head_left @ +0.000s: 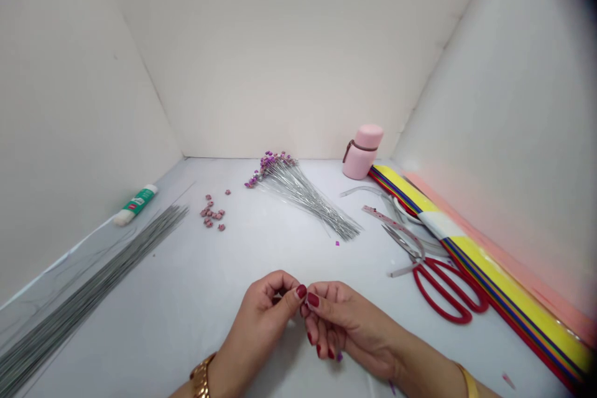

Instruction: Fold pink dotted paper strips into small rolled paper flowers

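My left hand (268,311) and my right hand (338,320) meet low in the middle of the white table (196,298). Their thumbs and forefingers pinch together on something too small to make out. A tiny purple bit shows under my right fingers. A bundle of silver wires with purple paper stars on their tips (298,189) lies further back. Several loose pinkish paper stars (212,211) lie to its left.
Red-handled scissors (438,280) and paper strips (396,224) lie at the right, beside a stack of coloured paper strips (494,273) along the right wall. A pink bottle (361,150) stands at the back. A glue stick (136,204) and plain wires (84,292) lie left.
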`<state>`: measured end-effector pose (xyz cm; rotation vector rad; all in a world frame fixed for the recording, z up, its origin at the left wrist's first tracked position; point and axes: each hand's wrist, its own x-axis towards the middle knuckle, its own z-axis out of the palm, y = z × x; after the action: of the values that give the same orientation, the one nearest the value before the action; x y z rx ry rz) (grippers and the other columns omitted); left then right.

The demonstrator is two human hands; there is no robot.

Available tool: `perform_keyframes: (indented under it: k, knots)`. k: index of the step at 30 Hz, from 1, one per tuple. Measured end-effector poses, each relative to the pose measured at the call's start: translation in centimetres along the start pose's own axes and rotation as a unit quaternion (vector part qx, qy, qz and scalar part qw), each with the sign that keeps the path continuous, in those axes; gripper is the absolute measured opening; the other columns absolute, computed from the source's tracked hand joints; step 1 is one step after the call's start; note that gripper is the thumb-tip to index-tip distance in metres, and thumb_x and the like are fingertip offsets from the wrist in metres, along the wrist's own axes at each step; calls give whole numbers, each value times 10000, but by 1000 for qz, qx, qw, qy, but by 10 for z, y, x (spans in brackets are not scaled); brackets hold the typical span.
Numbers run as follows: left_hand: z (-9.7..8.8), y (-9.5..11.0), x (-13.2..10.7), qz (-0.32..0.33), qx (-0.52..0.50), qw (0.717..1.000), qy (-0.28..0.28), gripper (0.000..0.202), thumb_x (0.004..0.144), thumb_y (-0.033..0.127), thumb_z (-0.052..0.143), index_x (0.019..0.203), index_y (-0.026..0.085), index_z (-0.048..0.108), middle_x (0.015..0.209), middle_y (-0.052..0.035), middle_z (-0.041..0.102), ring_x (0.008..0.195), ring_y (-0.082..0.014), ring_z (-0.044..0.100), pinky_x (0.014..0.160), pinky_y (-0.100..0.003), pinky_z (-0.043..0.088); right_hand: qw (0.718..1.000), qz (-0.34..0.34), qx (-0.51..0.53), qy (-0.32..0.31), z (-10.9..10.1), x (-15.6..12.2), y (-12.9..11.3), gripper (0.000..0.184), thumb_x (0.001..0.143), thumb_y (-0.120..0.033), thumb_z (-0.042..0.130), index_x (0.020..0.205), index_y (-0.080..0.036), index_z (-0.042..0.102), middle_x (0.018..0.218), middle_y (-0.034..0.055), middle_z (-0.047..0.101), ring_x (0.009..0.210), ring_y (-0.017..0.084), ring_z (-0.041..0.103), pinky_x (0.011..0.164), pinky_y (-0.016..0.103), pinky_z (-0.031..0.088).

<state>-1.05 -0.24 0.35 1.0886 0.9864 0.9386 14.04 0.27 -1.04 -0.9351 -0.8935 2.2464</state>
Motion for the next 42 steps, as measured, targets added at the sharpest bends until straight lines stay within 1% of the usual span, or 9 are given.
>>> perform_keyframes:
  k: [8, 11, 14, 19, 24, 27, 35, 38, 42]
  knots:
    - [-1, -7, 0, -29, -55, 998, -1, 236, 811, 305, 503, 637, 149, 532, 582, -4, 560, 533, -117, 522, 574, -237, 386, 1000, 17, 12, -11, -4, 2, -1, 335, 799, -415, 520, 745, -87, 562, 510, 26, 608, 351, 51, 540, 319, 101, 308]
    - [-3, -4, -1, 15, 29, 998, 55, 212, 810, 310, 502, 667, 158, 538, 578, 1, 559, 547, -125, 512, 568, -236, 387, 1000, -3, 2, 26, -1, 1, 0, 379, 809, -454, 478, 766, -88, 568, 531, 42, 621, 391, 69, 570, 347, 110, 335]
    - [-4, 0, -4, 101, 182, 974, 89, 185, 804, 258, 503, 655, 169, 565, 611, -17, 576, 599, -148, 524, 591, -245, 396, 999, -20, -4, 42, 2, -1, -1, 362, 792, -448, 508, 752, -92, 565, 533, 37, 617, 397, 69, 559, 365, 124, 330]
    - [-5, 3, -6, 208, 318, 925, 32, 170, 804, 170, 490, 700, 179, 624, 677, -45, 606, 665, -159, 546, 641, -237, 405, 994, -71, -13, 85, 3, -1, -6, 290, 722, -380, 627, 674, -108, 540, 553, 11, 607, 412, 58, 528, 407, 150, 329]
    - [-5, 2, -5, 114, 214, 969, 43, 218, 821, 254, 470, 670, 168, 601, 651, -29, 594, 626, -149, 533, 610, -235, 412, 990, -84, -69, 94, 3, -3, -8, 308, 733, -413, 601, 684, -113, 552, 542, 10, 607, 421, 73, 530, 411, 165, 325]
    - [-6, 1, -3, 44, 123, 991, 37, 190, 808, 301, 493, 793, 161, 622, 655, -15, 596, 639, -142, 519, 612, -232, 415, 988, -81, -95, 92, 3, -3, -8, 326, 738, -435, 586, 685, -115, 557, 532, 5, 599, 416, 69, 519, 414, 167, 324]
    - [-4, 5, 2, 1, 63, 998, -23, 187, 768, 281, 552, 758, 118, 645, 653, -42, 642, 644, -155, 558, 629, -263, 419, 981, -96, -127, 113, 1, 0, -6, 356, 706, -451, 610, 623, -113, 535, 511, -5, 581, 396, 59, 494, 407, 166, 325]
    - [-3, 3, 3, -27, 39, 999, 4, 141, 741, 248, 582, 713, 120, 634, 622, -26, 631, 611, -138, 547, 608, -245, 411, 976, -113, -144, 120, 0, 0, -6, 349, 736, -454, 575, 639, -120, 539, 507, -11, 570, 407, 63, 495, 416, 171, 326]
    - [-3, 2, 4, -52, -4, 997, 65, 94, 722, 209, 599, 704, 124, 633, 572, 11, 586, 563, -99, 503, 574, -200, 384, 952, -182, -205, 137, 1, -4, -9, 194, 744, -320, 609, 838, -157, 562, 659, 3, 606, 550, 99, 540, 517, 209, 406]
